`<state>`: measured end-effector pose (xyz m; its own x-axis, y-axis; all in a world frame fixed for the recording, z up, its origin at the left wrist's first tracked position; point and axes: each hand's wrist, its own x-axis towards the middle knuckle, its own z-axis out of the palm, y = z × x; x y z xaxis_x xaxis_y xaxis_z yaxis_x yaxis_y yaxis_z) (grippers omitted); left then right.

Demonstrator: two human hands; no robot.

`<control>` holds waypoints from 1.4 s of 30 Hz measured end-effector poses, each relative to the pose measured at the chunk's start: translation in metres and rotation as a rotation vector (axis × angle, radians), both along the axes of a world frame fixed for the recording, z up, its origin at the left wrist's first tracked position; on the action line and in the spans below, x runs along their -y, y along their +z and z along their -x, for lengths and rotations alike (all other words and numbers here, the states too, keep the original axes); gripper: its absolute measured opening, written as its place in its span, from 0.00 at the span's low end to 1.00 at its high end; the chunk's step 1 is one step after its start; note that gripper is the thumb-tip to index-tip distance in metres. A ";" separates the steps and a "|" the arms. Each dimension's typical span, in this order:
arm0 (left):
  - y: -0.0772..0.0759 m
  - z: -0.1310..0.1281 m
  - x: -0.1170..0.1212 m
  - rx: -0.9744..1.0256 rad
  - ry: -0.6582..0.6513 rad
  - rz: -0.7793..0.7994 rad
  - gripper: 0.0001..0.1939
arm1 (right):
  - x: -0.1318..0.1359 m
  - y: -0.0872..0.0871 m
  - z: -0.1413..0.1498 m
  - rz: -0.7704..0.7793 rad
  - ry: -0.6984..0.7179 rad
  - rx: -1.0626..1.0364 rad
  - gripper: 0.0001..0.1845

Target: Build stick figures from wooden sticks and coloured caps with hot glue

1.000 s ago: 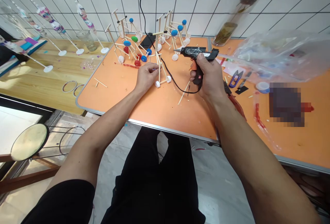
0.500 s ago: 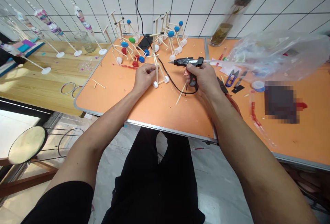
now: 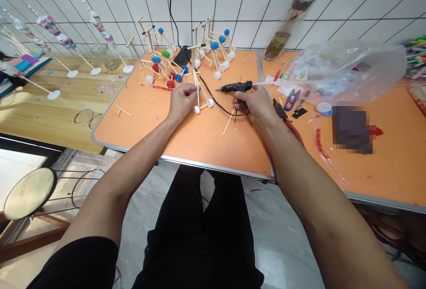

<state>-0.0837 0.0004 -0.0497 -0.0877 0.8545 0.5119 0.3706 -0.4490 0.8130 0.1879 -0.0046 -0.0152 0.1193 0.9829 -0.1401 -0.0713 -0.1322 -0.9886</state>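
a craft workshop: orange folding table (image 3: 140,120), hot glue gun (image 3: 234,87), stick models (image 3: 199,76).

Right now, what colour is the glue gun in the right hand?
Black, and it shows best in the head view: the glue gun sits gripped in the right hand.

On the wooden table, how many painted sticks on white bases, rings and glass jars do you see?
Painted sticks on white bases: 4
Rings: 2
Glass jars: 1
Total: 7
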 end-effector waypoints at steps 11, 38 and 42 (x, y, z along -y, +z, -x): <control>0.003 -0.001 0.002 0.000 0.020 0.031 0.07 | 0.005 0.007 0.002 -0.022 -0.041 0.036 0.22; -0.001 -0.001 -0.002 0.033 0.009 -0.009 0.11 | 0.014 0.016 -0.008 -0.103 -0.070 1.147 0.21; -0.001 -0.001 -0.002 0.025 0.017 -0.006 0.12 | 0.012 0.019 -0.008 -0.082 -0.075 1.216 0.24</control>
<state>-0.0829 0.0024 -0.0512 -0.1148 0.8497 0.5146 0.3581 -0.4478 0.8193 0.1957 -0.0169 0.0038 0.1863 0.9686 0.1645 0.9012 -0.1017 -0.4214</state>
